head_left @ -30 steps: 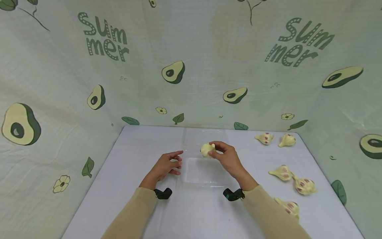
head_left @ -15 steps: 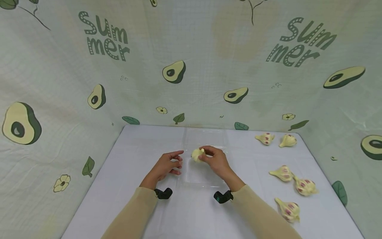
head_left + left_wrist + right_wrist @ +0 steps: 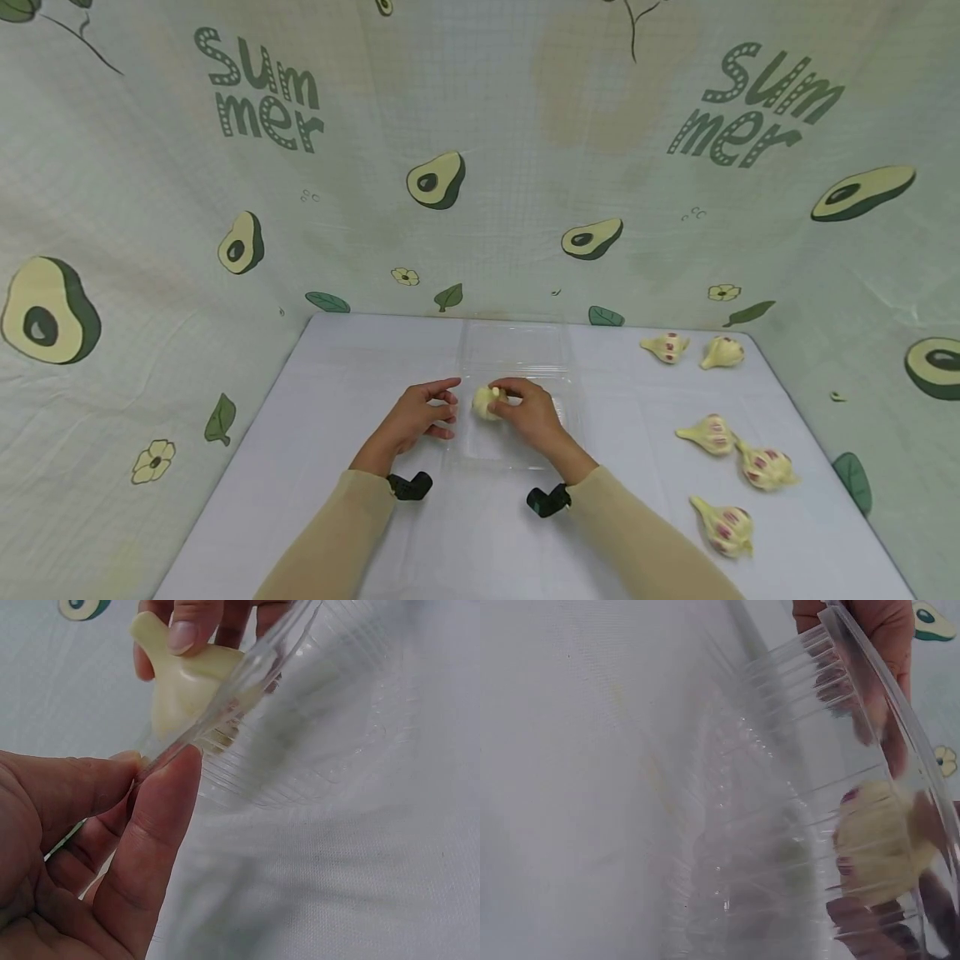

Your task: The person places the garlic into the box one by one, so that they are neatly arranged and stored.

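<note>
Garlic near container rim, others rightward

Looks forward and down from the head, across the tabletop to the cloth. From the left wrist, peers close past fingers; from the right, through the clear box, sharing the garlic with the left.

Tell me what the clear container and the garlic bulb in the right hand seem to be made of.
Garlic bulb: perhaps moulded plastic or foam, smooth with a soft sheen, no papery flaking visible; real garlic can't be excluded. Clear container: likely thin plastic, glossy; the bulb shows through its ribbed, highlight-flecked wall.
</note>
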The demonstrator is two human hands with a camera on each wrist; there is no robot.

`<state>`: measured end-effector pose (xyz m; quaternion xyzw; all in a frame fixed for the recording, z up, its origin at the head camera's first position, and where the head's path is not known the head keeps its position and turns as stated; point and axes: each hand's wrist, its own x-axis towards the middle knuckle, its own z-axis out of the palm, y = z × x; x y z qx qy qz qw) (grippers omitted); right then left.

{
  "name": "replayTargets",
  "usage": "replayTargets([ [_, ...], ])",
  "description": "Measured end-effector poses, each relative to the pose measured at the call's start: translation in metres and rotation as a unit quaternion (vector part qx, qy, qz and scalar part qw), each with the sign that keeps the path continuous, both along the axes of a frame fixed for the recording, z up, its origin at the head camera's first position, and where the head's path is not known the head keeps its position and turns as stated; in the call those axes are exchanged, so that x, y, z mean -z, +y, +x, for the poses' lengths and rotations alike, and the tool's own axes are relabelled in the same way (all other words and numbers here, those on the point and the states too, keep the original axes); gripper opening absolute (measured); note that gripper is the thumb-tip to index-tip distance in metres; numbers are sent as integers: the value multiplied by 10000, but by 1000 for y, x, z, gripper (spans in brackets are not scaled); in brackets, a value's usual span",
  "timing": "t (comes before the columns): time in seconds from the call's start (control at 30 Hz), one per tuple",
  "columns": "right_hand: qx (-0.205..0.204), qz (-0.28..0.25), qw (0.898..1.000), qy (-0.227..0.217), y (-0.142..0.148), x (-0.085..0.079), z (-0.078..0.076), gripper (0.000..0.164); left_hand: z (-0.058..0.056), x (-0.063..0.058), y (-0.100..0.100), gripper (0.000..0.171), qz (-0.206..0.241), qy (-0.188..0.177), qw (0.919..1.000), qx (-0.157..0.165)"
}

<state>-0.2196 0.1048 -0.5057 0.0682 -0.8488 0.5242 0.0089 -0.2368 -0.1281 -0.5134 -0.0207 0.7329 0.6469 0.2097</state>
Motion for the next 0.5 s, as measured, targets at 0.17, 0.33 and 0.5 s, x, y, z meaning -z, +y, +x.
replayTargets([
  [0.17, -31, -4, 10000, 6, -3, 5, 0, 30, 1, 0, 0, 59, 18, -2, 10000, 15],
  [0.33, -55, 168, 9998, -1, -5, 8, 0, 30, 1, 0, 0, 59, 44, -12, 10000, 26],
  [0.5, -94, 298, 9995, -45, -6, 13, -3, 31, 1, 0, 0, 59, 16, -28, 10000, 18],
])
